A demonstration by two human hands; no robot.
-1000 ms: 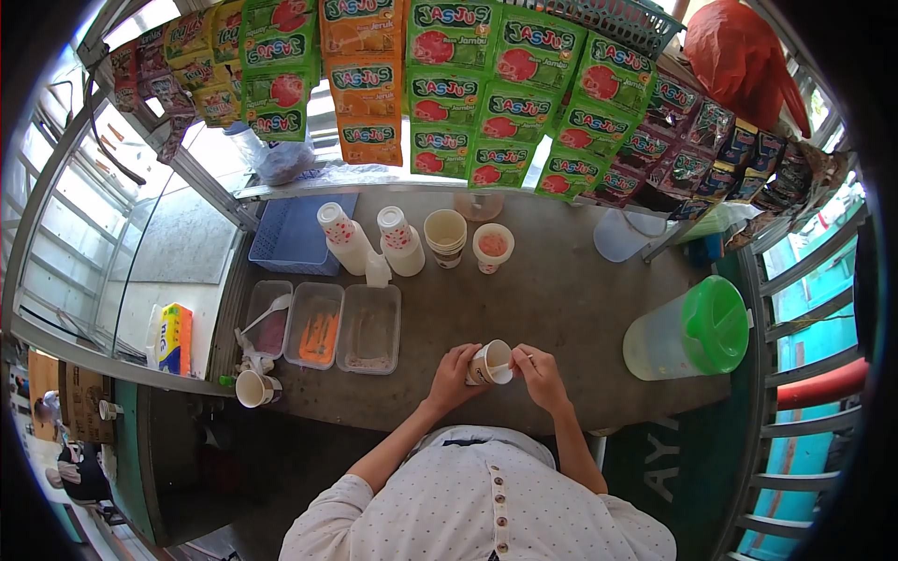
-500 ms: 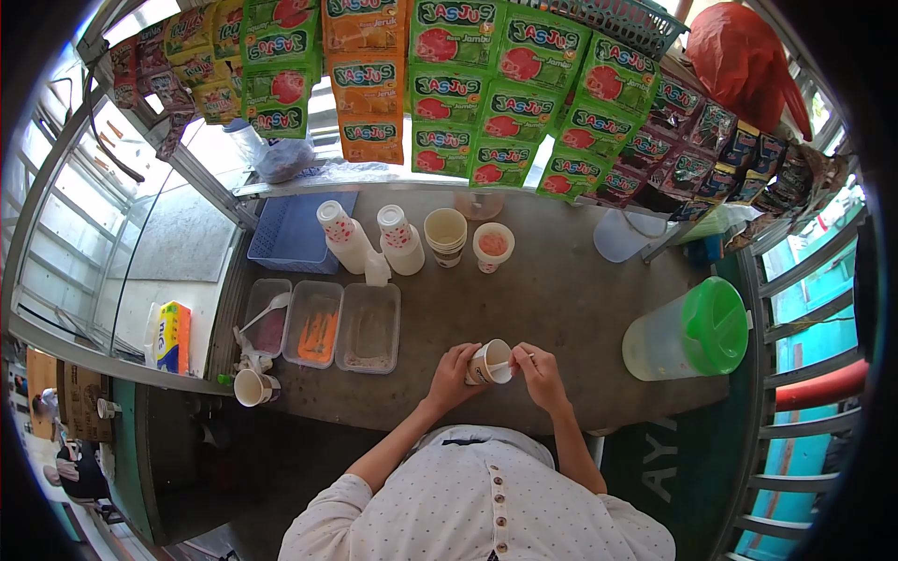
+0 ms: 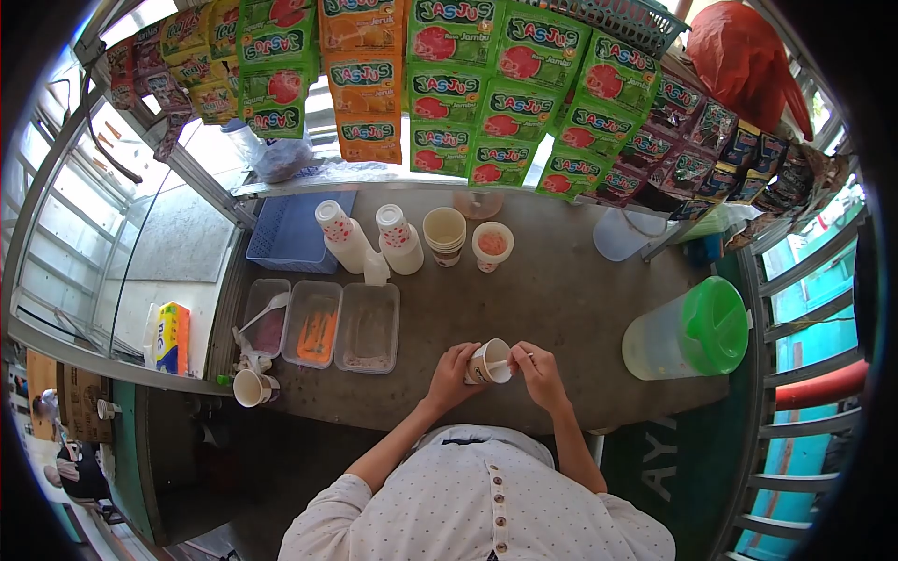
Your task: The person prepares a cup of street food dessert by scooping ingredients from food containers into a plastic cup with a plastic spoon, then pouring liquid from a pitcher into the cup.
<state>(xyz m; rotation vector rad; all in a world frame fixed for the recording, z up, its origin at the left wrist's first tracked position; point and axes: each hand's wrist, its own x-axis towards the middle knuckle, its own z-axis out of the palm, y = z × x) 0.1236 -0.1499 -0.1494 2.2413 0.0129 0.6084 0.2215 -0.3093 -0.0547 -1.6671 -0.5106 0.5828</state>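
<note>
My left hand (image 3: 453, 374) is wrapped around a paper cup (image 3: 479, 366), tilted with its mouth to the right, close in front of my body. My right hand (image 3: 540, 376) pinches a white spoon (image 3: 502, 364) whose lower end is inside that cup. What the cup contains is hard to make out. Beyond my hands stand a stack of brown-patterned paper cups (image 3: 445, 245) and a single cup with something pink in it (image 3: 491, 247). To the left are clear tubs, one with orange powder (image 3: 316, 335) and one with purplish powder and a spoon (image 3: 268, 329).
A pitcher with a green lid (image 3: 716, 327) stands at the right. Upside-down white cup stacks (image 3: 348, 245) and a blue basket (image 3: 281, 248) are at the back left. Another paper cup (image 3: 253, 388) lies near the left edge. Drink sachets (image 3: 449, 93) hang across the front.
My hands, the cup and the spoon stay in almost the same place. The view shifts very slightly; nothing else visibly moves.
</note>
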